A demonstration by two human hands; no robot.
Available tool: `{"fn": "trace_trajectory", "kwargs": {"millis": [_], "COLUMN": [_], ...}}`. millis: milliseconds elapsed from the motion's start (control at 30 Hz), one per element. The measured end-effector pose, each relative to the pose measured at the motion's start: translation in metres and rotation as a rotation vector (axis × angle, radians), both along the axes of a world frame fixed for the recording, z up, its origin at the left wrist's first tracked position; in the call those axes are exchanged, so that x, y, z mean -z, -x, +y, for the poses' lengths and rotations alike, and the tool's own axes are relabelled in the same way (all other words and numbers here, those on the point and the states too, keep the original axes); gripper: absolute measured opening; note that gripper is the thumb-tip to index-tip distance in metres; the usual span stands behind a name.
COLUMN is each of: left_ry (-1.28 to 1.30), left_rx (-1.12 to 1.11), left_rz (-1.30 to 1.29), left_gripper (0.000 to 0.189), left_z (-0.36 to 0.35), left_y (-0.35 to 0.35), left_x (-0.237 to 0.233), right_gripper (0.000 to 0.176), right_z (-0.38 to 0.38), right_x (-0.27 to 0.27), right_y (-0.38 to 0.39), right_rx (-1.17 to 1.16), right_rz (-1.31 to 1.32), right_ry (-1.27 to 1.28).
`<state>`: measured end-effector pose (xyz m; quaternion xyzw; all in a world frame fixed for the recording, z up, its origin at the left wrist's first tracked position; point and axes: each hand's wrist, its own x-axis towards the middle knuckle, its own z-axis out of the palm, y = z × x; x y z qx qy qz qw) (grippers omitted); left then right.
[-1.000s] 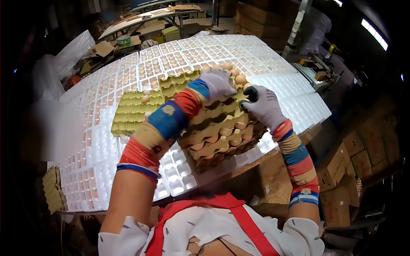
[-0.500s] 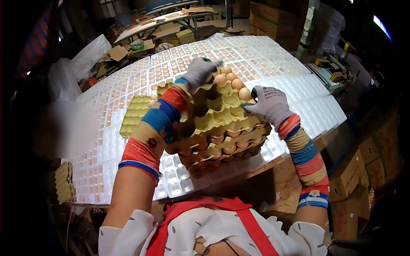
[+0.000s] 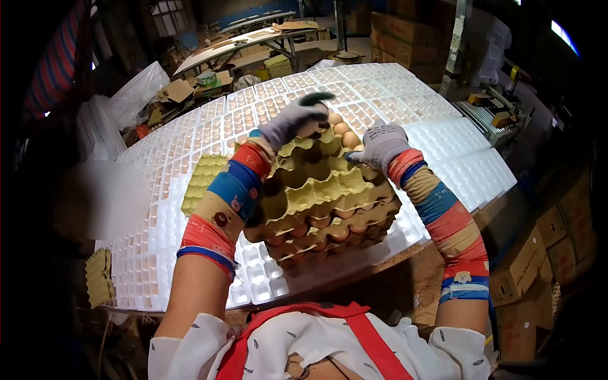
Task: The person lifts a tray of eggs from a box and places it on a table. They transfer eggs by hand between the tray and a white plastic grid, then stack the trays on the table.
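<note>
A stack of yellowish pulp egg trays stands before me, with eggs showing between its layers. Brown eggs sit at the far right corner of the top tray, whose near part shows bare cups. My left hand, in a grey glove, is above the tray's far side, fingers curled round an egg. My right hand, gloved too, is at the tray's right edge beside the eggs. Its fingertips are bent down near an egg, and what they hold, if anything, is hidden.
White plastic trays cover the broad table, many holding eggs. Another pulp tray lies left of the stack, and more stand at the left edge. Cardboard boxes are at the right, and a roller conveyor behind.
My left hand has moved slightly right and its fingers have come round into view with an egg. My right hand has shifted left along the tray's edge. Fewer eggs show in the top tray.
</note>
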<state>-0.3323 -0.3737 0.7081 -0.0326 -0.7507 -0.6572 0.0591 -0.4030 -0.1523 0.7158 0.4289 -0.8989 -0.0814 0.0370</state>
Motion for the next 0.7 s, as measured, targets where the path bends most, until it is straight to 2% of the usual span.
{"fn": "trace_trajectory", "kwargs": {"millis": [33, 67, 100, 167, 200, 233, 300, 367, 433, 467, 500, 567, 600, 633, 667, 700], "left_ry": [0.382, 1.052, 1.320, 1.684, 1.755, 1.772, 1.739, 1.635, 1.369, 0.934, 0.608, -0.185, -0.085, 0.000, -0.133, -0.323], "left_rx": [0.003, -0.108, 0.028, 0.088, 0.186, 0.261, 0.327, 0.291, 0.081, 0.026, 0.036, 0.103, 0.155, 0.180, 0.227, 0.244], "left_rz": [-0.017, 0.075, 0.038, 0.075, 0.114, 0.138, 0.158, 0.265, 0.171, 0.048, -0.055, -0.054, 0.253, 0.565, 0.617, 0.558], "left_gripper": [0.053, 0.056, 0.063, 0.058, 0.057, 0.053, 0.051, 0.051, 0.053, 0.059, 0.064, 0.064, 0.064, 0.063, 0.061, 0.059], "left_z": [0.008, 0.020, 0.032, 0.065, 0.065, 0.065, 0.066, 0.047, 0.046, 0.021, 0.023, 0.006, -0.003, -0.011, -0.016, -0.017], "left_y": [0.009, 0.017, 0.023, 0.017, 0.024, 0.031, 0.041, 0.051, 0.024, 0.039, 0.014, -0.039, -0.055, -0.072, -0.101, -0.136], "left_x": [-0.003, -0.002, -0.010, -0.027, -0.023, -0.023, -0.032, -0.022, -0.038, -0.019, -0.036, -0.042, -0.034, -0.026, -0.022, -0.019], "right_gripper": [0.067, 0.065, 0.063, 0.044, 0.048, 0.052, 0.061, 0.065, 0.065, 0.065, 0.064, 0.063, 0.058, 0.053, 0.049, 0.044], "right_z": [0.006, 0.015, 0.025, 0.053, 0.062, 0.070, 0.086, 0.091, 0.093, 0.091, 0.087, 0.078, 0.071, 0.066, 0.063, 0.053], "right_x": [0.001, 0.000, 0.000, 0.012, 0.017, 0.028, 0.049, 0.036, 0.032, 0.029, 0.027, 0.024, 0.026, 0.032, 0.045, 0.055], "right_y": [0.008, 0.019, 0.030, 0.043, 0.032, 0.040, 0.056, 0.028, 0.012, 0.002, -0.009, -0.036, -0.049, -0.060, -0.070, -0.084], "right_rx": [-0.001, -0.003, -0.005, 0.159, 0.090, -0.009, -0.188, -0.186, -0.153, -0.173, -0.204, -0.290, -0.343, -0.430, -0.485, -0.541], "right_rz": [-0.128, -0.255, -0.380, -1.152, -1.265, -1.471, -1.942, -2.263, -2.280, -2.284, -2.295, -2.350, -2.298, -2.063, -1.578, -0.814], "right_ry": [0.090, 0.176, 0.257, 0.926, 1.183, 1.295, 1.459, 1.518, 1.586, 1.592, 1.585, 1.562, 1.525, 1.492, 1.407, 1.233]}}
